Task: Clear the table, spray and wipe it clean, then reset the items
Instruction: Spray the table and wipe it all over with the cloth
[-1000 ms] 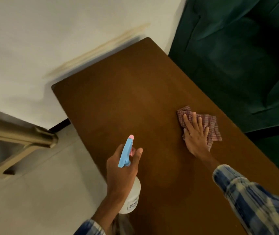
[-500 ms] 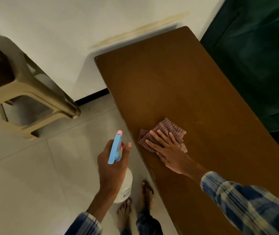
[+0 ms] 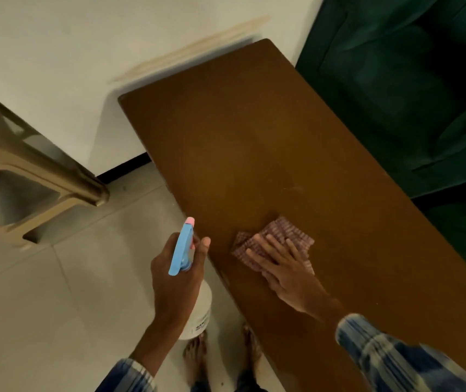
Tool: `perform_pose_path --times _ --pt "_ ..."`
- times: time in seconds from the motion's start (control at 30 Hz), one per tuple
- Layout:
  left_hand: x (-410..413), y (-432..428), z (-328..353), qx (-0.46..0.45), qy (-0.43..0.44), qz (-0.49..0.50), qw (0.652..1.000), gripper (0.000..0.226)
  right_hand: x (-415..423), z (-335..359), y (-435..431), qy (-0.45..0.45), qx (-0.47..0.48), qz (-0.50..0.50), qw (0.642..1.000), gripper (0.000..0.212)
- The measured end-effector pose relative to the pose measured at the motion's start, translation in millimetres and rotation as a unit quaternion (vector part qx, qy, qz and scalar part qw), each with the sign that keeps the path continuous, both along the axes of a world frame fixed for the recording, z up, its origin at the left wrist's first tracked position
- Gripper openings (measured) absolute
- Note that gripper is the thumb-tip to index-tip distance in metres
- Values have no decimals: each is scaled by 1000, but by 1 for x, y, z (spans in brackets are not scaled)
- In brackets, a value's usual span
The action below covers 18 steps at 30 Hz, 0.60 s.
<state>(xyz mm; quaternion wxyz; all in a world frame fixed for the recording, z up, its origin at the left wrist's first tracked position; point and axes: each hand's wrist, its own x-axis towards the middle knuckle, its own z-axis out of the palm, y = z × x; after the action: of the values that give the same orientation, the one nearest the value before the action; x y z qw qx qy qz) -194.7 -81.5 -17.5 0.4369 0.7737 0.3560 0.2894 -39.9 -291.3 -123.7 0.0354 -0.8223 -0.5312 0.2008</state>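
Right hand [image 3: 285, 268], fingers flat and spread, presses pink checked cloth [image 3: 285, 232] on brown wooden bench [image 3: 254, 137] at seven o'clock; left hand [image 3: 175, 284] grips blue-headed white spray bottle [image 3: 182, 247] at nine. Wiping step, likely; next sweep should reach toward twelve o'clock.

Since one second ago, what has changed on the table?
The right hand slid the cloth across the table, from the sofa side to the floor-side edge, then slightly back in. Unchanged: it presses flat on the cloth, and the left hand grips the bottle beside the table.
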Motion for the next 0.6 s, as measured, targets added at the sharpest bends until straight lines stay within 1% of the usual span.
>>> perform_pose_path --times 0.07,0.13,0.17,0.2,0.23,0.27,0.33,0.37,0.4,0.43,0.47,0.53,0.6 --pt "17 -16 -1 -17 2 -9 1000 22 38 -6 -20 -7 -17 -107 994 55" --pt "33 -30 -3 -27 5 -19 999 27 70 -6 -31 -3 -23 -220 975 55" --pt "40 -36 -4 -29 7 -26 999 30 78 -6 -32 2 -26 -255 966 54" --pt "45 -41 -5 -30 8 -32 999 33 78 -6 -29 6 -29 -270 963 55" --pt "54 -48 -6 -29 8 -35 999 33 75 -5 -25 4 -26 -264 964 56" --pt "60 -54 -6 -30 11 -34 999 31 64 -2 -17 0 -18 -227 974 58" --pt "73 -62 -9 -28 21 -37 999 26 45 -2 8 12 13 -90 996 62" --pt "77 -64 -11 -14 28 -45 998 29 40 -5 22 13 24 -19 999 62" --pt "84 -65 -15 5 42 -59 997 31 46 -10 33 8 35 22 999 60" --pt "88 -64 -19 15 43 -67 997 36 56 -13 45 1 45 29 999 58" --pt "94 -64 -21 3 41 -75 996 44 75 -14 53 -3 46 11 999 56" --pt "107 -64 -22 -18 15 -87 996 57 118 -11 60 -2 38 -65 997 56" --pt "123 -66 -21 -21 4 -83 996 52 159 -4 47 8 24 -164 986 56"
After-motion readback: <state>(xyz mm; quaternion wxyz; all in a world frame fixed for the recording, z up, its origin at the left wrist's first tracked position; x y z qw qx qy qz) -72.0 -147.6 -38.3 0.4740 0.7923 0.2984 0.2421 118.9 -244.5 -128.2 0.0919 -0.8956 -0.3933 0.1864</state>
